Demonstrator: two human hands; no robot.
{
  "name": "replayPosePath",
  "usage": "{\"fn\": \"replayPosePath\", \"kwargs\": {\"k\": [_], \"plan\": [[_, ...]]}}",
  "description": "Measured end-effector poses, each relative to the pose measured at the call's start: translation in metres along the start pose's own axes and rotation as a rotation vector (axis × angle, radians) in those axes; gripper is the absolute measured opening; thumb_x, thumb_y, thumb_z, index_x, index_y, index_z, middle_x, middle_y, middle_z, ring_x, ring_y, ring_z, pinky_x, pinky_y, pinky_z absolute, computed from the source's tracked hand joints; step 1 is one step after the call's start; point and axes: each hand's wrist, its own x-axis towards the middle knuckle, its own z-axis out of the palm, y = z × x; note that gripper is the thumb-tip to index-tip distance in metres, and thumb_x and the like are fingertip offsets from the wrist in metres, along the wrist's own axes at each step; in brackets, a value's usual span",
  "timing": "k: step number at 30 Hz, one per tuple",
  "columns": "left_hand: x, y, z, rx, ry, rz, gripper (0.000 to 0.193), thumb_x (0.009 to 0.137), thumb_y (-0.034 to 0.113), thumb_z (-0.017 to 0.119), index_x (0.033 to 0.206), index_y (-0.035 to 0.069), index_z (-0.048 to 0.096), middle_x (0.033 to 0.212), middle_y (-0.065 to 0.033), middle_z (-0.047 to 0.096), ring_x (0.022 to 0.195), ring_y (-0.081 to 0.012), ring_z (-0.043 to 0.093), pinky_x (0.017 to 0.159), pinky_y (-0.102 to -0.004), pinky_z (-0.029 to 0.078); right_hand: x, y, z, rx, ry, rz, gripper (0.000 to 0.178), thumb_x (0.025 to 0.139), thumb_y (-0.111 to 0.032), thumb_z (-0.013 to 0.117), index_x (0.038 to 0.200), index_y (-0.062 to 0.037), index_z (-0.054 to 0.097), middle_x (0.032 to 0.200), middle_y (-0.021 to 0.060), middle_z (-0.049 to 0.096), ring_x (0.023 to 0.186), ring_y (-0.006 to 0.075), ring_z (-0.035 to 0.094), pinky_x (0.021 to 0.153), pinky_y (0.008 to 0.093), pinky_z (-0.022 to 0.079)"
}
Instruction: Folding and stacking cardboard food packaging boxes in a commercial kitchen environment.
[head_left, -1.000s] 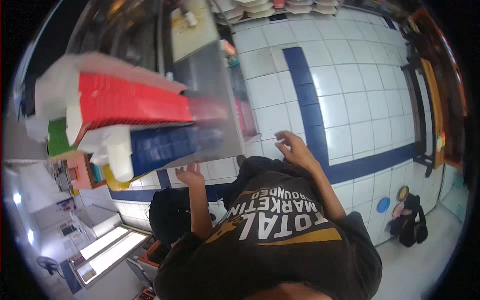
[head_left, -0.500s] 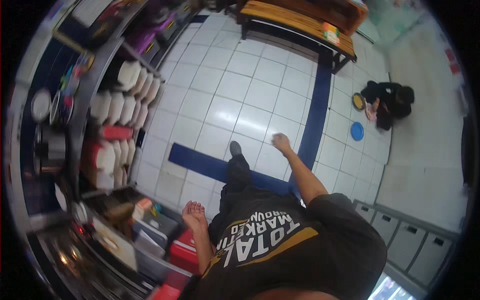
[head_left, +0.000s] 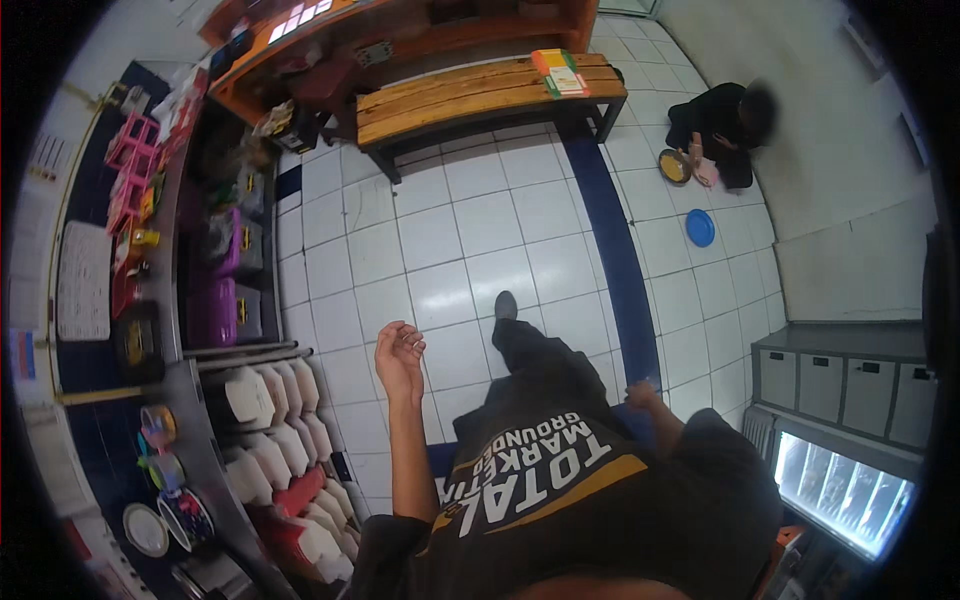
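My left hand [head_left: 401, 362] is raised ahead of my body, palm up, with its fingers loosely bent and apart. It holds nothing and hangs above the white tiled floor [head_left: 440, 290]. Close to my right side is my right hand [head_left: 645, 394], small and blurred, over the blue floor stripe [head_left: 622, 270]. Its fingers are not distinct, and I see no object in it. One of my shoes [head_left: 506, 304] is on the tiles in front of me.
A slatted wooden bench [head_left: 470, 103] bears a colourful packet [head_left: 561, 74]. A person [head_left: 722, 118] sits on the floor at the right wall, beside a bowl of yellow food [head_left: 674, 167] and a blue plate [head_left: 700, 228]. Shelves at left hold white containers [head_left: 248, 396] and purple bins [head_left: 213, 312].
I have moved forward, so the bench appears nearer and the containers have slid down the view. My left hand has swung up and forward; my right hand has drawn back toward my body.
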Motion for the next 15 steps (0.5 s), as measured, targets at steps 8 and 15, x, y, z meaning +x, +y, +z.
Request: {"fn": "replayPosePath", "kwargs": {"k": [8,15], "plan": [[0.146,0.018,0.092,0.037,0.037,-0.261,0.017,0.1,0.019,0.053,0.108,0.004,0.059,0.091,-0.0087,0.064,0.081,-0.0195,0.062,0.073,-0.0319,0.052,0.146,-0.188,-0.276,0.674,0.326,0.016,0.03,0.087,-0.031,0.06,0.084,-0.004,0.073,0.087,0.0195,0.072,0.092,0.0364,0.07,0.084,0.0482,0.054],[0.34,0.059,0.151,0.125,-0.014,-0.355,0.016,0.096,0.017,0.057,0.104,0.004,0.062,0.091,-0.0071,0.064,0.081,-0.0219,0.063,0.072,-0.0349,0.053,0.229,-0.315,-0.557,0.73,0.678,-0.213,0.024,0.095,-0.017,0.058,0.111,0.0008,0.066,0.086,0.011,0.071,0.078,0.0181,0.07,0.071,0.0331,0.055]]}}
